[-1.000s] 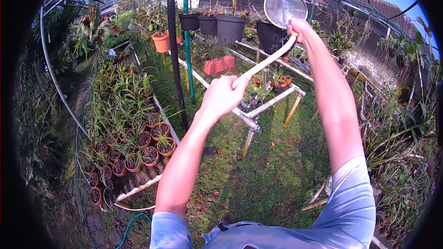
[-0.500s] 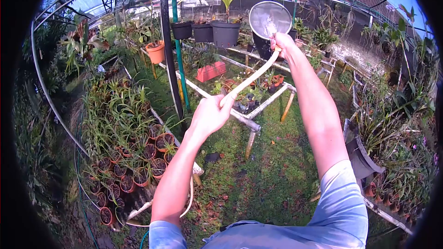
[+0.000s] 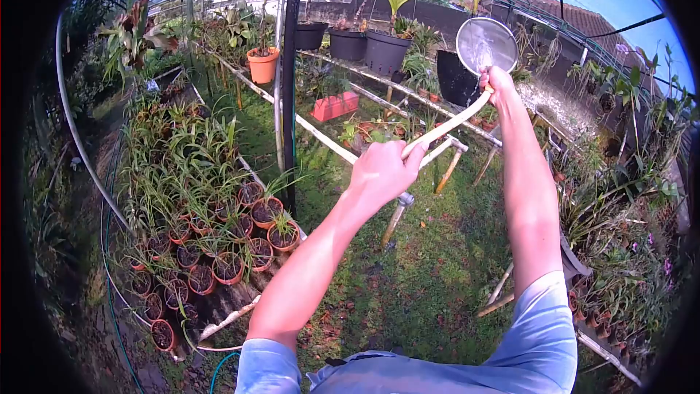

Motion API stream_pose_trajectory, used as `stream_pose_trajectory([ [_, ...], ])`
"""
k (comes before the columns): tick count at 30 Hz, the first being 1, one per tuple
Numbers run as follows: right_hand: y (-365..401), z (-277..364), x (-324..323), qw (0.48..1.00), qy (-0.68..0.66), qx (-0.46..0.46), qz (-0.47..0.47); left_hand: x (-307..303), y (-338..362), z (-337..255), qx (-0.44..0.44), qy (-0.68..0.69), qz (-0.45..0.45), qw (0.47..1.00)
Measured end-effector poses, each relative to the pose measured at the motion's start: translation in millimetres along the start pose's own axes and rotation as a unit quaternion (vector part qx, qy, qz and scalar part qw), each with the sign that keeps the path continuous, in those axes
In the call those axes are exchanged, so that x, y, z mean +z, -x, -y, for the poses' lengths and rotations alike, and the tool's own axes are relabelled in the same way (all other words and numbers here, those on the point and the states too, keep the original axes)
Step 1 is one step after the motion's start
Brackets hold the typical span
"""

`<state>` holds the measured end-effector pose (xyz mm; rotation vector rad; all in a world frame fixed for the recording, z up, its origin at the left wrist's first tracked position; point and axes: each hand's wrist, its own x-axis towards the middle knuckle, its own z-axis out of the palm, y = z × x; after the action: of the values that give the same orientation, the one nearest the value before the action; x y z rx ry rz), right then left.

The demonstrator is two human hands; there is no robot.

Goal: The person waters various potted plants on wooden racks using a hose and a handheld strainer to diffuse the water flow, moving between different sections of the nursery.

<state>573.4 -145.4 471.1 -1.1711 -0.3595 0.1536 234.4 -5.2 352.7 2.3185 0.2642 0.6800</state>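
A cream-coloured hose [image 3: 453, 125] runs between my two hands, held out in front of me at a slant. My left hand [image 3: 386, 173] is closed around its lower part. Farther out and higher, my right hand [image 3: 499, 85] grips the hose near its far end. Just beyond the right hand is a round, pale, mesh-like disc with a rim [image 3: 503, 38], with water splashing white across it. How the disc joins the hose is hidden by my fingers. Behind the right hand hangs or stands a black pot [image 3: 453, 82], with drops falling in front of it.
Several small potted plants [image 3: 228, 268] crowd a low bench at left. Black pots [image 3: 386, 51] and an orange pot [image 3: 263, 66] stand at the back by a dark post [image 3: 290, 102]. A pipe frame [image 3: 328, 143] crosses the middle. Mossy ground [image 3: 415, 277] lies below.
My view has turned, and both hands, the hose and the disc now appear farther right in the picture. Both hands keep their hold on the hose; water still splashes at the disc.
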Motion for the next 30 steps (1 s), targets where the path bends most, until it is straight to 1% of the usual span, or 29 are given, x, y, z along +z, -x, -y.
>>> stream_pose_trajectory([
  [2,9.6,3.4,-5.5,1.000,0.001,0.000,-0.021,5.3,0.9,6.5,0.011,-0.005,-0.004,1.000],
  [5,35.7,6.2,-14.1,1.000,0.020,-0.006,-0.003,6.1,10.4,6.4,0.036,0.001,0.007,0.999],
  [8,55.8,10.7,-18.7,1.000,0.019,0.012,-0.010,1.4,25.4,0.3,0.054,0.015,0.013,0.998],
  [10,61.7,13.7,-22.2,0.999,0.026,0.023,0.002,-0.2,35.2,-1.2,0.069,0.028,0.003,0.997],
  [12,70.7,15.6,-26.3,0.999,0.045,0.014,0.021,-2.4,46.9,-3.7,0.089,0.035,-0.005,0.995],
  [18,93.7,14.0,-23.5,0.999,0.033,0.032,0.026,-1.5,69.9,-2.7,0.090,0.023,-0.032,0.995],
  [19,95.9,13.3,-25.0,0.998,0.025,0.037,0.047,-1.5,73.3,-3.8,0.093,0.020,-0.029,0.995],
  [21,103.7,10.7,-27.9,0.998,0.016,0.034,0.057,-1.6,79.3,-8.3,0.100,0.015,-0.020,0.995],
  [25,113.6,12.1,-30.9,0.998,0.035,0.032,0.036,2.1,87.0,-11.2,0.098,0.013,-0.020,0.995],
  [26,112.2,11.7,-31.8,0.997,0.039,0.030,0.054,5.9,87.7,-10.5,0.103,0.015,-0.027,0.994],
  [27,107.0,11.2,-34.7,0.996,0.042,0.026,0.073,8.3,89.9,-11.5,0.094,0.012,-0.025,0.995],
  [29,100.8,8.6,-33.6,0.997,0.023,0.033,0.063,8.1,88.3,-15.5,0.079,0.005,-0.025,0.997],
  [30,95.7,7.3,-34.3,0.997,0.026,0.037,0.068,7.4,84.9,-16.0,0.068,-0.007,-0.006,0.998],
])
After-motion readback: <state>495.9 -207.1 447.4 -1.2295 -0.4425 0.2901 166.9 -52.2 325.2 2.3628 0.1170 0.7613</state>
